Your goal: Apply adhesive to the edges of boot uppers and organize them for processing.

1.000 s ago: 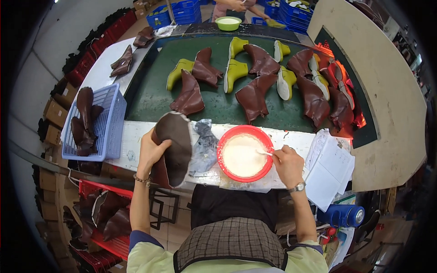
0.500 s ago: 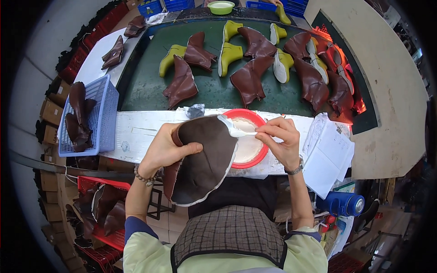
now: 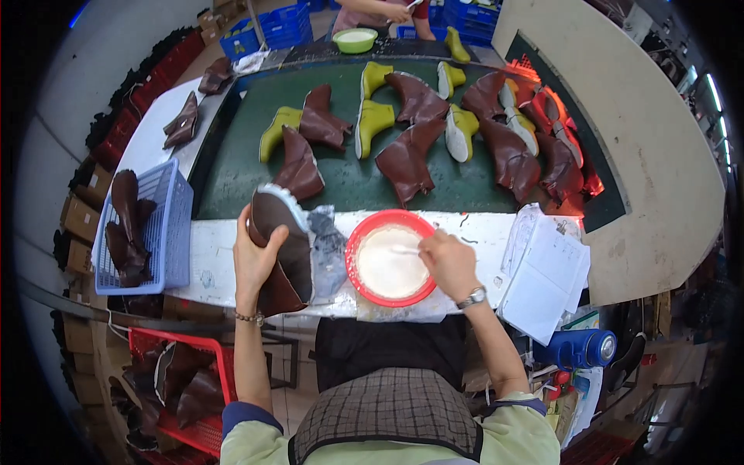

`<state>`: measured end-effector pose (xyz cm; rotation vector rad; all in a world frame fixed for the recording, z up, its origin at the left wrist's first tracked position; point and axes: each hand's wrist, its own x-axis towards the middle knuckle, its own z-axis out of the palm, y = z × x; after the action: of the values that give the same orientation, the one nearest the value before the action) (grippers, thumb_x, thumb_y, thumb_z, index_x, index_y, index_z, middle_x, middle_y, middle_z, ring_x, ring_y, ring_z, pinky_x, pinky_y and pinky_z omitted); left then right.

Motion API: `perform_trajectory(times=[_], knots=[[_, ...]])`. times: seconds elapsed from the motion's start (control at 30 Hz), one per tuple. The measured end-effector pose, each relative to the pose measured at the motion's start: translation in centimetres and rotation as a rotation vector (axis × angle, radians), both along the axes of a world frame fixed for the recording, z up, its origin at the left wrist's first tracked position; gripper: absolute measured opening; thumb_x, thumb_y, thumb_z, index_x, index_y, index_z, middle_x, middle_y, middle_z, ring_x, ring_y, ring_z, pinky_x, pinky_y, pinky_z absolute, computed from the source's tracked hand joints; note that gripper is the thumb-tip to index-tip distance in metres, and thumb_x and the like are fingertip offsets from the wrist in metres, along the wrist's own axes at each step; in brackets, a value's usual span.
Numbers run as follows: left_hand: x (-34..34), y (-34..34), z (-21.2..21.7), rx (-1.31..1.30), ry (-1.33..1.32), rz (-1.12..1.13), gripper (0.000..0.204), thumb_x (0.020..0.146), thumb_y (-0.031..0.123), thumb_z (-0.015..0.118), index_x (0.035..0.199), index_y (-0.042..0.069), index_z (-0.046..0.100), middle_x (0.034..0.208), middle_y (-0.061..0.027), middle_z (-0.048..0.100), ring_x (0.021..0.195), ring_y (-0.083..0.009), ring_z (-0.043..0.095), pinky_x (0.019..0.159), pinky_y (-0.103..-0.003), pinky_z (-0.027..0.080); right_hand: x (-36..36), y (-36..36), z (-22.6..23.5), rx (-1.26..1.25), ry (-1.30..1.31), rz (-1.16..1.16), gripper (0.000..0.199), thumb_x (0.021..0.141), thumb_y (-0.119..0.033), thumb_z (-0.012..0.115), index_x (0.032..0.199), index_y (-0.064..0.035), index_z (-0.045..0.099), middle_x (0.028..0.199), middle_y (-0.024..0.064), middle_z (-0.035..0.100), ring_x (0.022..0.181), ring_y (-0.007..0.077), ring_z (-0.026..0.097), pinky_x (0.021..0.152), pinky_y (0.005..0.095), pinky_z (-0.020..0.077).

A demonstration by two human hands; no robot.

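Note:
My left hand [image 3: 254,252] grips a brown leather boot upper [image 3: 294,252], thumb on its dark inner face and fingers behind. A wet white coat lies along the upper's top edge. To the right, my right hand [image 3: 451,265] pinches a thin white brush [image 3: 404,249] over a red bowl [image 3: 353,271]. White, glue-like liquid [image 3: 387,271] fills the bowl, and the brush's head dips into it, so its shape is hidden. Between the upper and the bowl lies a crumpled grey cloth [image 3: 328,252].
Brown boot uppers [image 3: 407,159] and lime-green boot forms [image 3: 374,128] stand on the green belt [image 3: 232,174]. A blue basket [image 3: 180,240] of uppers is at left, papers [image 3: 546,271] and a blue flask [image 3: 577,349] at right. Across the belt, a person works beside a green bowl [image 3: 356,41].
My right hand has moved the brush from the upper's edge down into the bowl. My left hand has drawn the upper left, away from the bowl, and turned it. The view has shifted.

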<state>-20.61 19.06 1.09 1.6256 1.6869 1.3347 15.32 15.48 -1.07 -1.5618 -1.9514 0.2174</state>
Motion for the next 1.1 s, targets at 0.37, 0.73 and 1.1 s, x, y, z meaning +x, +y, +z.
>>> perform_trajectory(times=[0.37,0.73,1.1], knots=[[-3.2,-7.1,-6.0,-0.334,0.677,-0.115,0.152,0.047,0.032,0.099,0.161,0.004,0.003,0.155,-0.0279,0.032,0.141,-0.0446,0.035,0.111,-0.059,0.032,3.7,-2.1,0.7,-0.229,-0.049,-0.089,0.018,0.085,-0.021,0.072,0.097,-0.0089,0.075,0.086,0.0101,0.067,0.074,0.0299,0.067,0.066,0.0406,0.0534],[-0.9,-8.1,-2.2,0.111,0.304,-0.198,0.097,0.070,0.000,0.080,0.153,-0.001,0.030,0.144,-0.0196,0.048,0.133,-0.0336,0.049,0.111,-0.039,0.039,3.1,-2.4,1.4,-0.092,0.407,-0.084,0.014,0.087,-0.006,0.076,0.100,-0.0010,0.076,0.083,0.0075,0.062,0.068,0.0146,0.060,0.059,0.0265,0.0470],[4.1,-8.2,2.5,0.277,0.222,-0.530,0.100,0.063,0.000,0.086,0.149,0.005,0.036,0.152,-0.0264,0.041,0.136,-0.0447,0.045,0.111,-0.049,0.039,-1.1,1.9,5.4,0.138,0.496,0.146,0.018,0.085,-0.005,0.078,0.103,-0.0036,0.078,0.088,0.0063,0.065,0.073,0.0118,0.060,0.059,0.0242,0.0461]])
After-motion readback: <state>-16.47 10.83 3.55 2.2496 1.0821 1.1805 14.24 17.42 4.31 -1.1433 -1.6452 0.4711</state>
